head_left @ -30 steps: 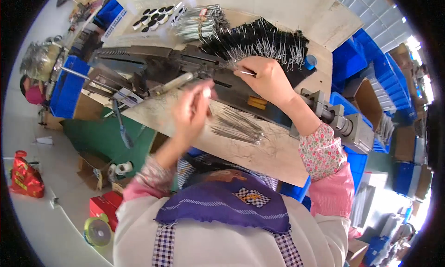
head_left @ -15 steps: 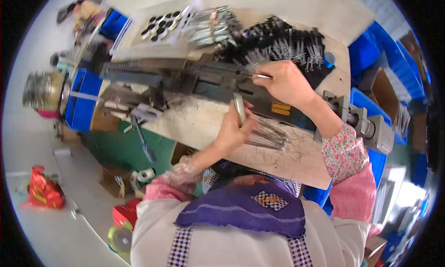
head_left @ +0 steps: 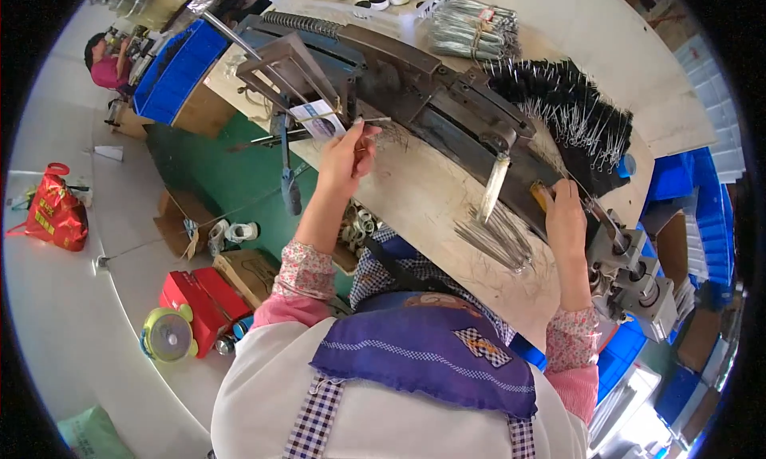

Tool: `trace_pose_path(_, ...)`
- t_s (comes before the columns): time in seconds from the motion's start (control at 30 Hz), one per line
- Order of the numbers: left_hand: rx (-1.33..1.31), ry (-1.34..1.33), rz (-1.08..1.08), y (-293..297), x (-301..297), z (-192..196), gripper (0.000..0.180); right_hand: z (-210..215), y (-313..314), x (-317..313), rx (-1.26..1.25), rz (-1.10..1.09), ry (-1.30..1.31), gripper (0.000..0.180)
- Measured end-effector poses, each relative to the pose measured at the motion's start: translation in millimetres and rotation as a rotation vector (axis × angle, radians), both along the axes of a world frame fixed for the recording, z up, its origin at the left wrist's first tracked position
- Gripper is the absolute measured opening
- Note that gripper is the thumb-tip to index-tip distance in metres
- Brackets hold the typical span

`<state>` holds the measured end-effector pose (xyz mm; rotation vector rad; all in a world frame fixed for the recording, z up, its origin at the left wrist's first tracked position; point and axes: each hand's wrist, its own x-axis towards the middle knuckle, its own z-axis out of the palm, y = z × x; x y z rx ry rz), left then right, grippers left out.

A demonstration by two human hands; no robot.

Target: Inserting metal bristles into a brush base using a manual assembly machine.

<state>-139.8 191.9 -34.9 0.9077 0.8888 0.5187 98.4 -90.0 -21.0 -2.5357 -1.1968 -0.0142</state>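
My left hand [head_left: 347,157] is closed in a pinch at the left part of a long dark metal bench machine [head_left: 447,92], beside an open metal frame [head_left: 291,68] and a printed card [head_left: 317,119]. What its fingertips hold is too small to name. My right hand [head_left: 566,212] has its fingers curled at the machine's right part, against a yellow piece [head_left: 542,194] that it partly covers. Whether it grips that piece or a thin wire beside it is unclear. A pale-wrapped lever handle [head_left: 494,189] stands between the hands, untouched. Below it lie loose thin metal wires [head_left: 499,240].
Black bristle brushes with wire stems [head_left: 570,112] lie behind the machine, near a tied bundle of metal wires [head_left: 475,30] and a tray of round black-topped pieces [head_left: 343,4]. A metal clamp unit [head_left: 634,275] sits at the right end. Blue bins [head_left: 179,68] stand at both sides.
My left hand has left the lever handle and moved left to the metal frame. My right hand has moved right and nearer, to the yellow piece. The view has shifted.
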Motion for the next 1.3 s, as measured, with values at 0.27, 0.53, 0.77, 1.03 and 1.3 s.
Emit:
trace_pose_path(0.27, 0.321, -0.384, 0.018, -100.6, 37.1, 13.4, 0.027, 70.2, -50.9, -43.6, 0.17, 0.083, 0.26, 0.016)
trace_pose_path(0.53, -0.18, -0.248, -0.841, -177.7, 160.7, 57.5, 0.029, 129.8, -103.3, -44.0, 0.428, -0.193, 0.253, 0.015)
trace_pose_path(0.77, -0.055, -0.218, -0.402, -176.1, 150.5, 48.3, 0.025, 135.9, -65.9, 6.0, 0.513, -0.065, 0.079, 0.011)
trace_pose_path(1.03, 0.012, -0.213, -0.351, -172.2, 152.5, 51.8, 0.027, 80.6, 37.3, 46.6, 0.184, 0.4, 0.112, 0.021)
trace_pose_path(1.3, -0.078, -0.293, -0.358, -166.8, 146.5, 42.8, 0.031, 102.7, 25.0, 55.4, 0.219, 0.273, 0.993, 0.03)
